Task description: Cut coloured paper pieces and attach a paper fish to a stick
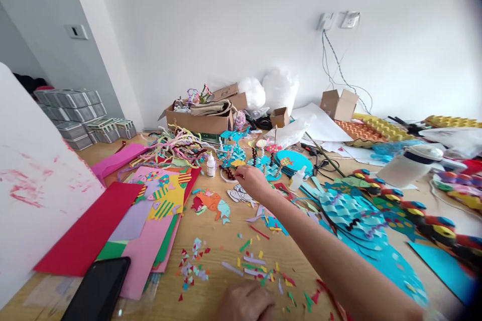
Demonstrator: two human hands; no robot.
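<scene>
A yellow paper fish [238, 163] is sitting by blue paper decorations [234, 153] mid-table, just beyond the right hand's [251, 178] fingertips, its long axis running roughly crosswise. That nearer hand's fingers are bunching together beside a brown coil [229, 174]; whether they are gripping anything, I cannot tell. A glue bottle [211, 165] is standing leftward. The left hand [248, 302] is lying near paper scraps [254, 261], blurred, its grip unclear.

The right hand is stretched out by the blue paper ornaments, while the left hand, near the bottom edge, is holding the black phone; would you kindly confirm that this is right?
One detail is wrong: the head view shows the black phone lying at the lower left, apart from the left hand.
</scene>
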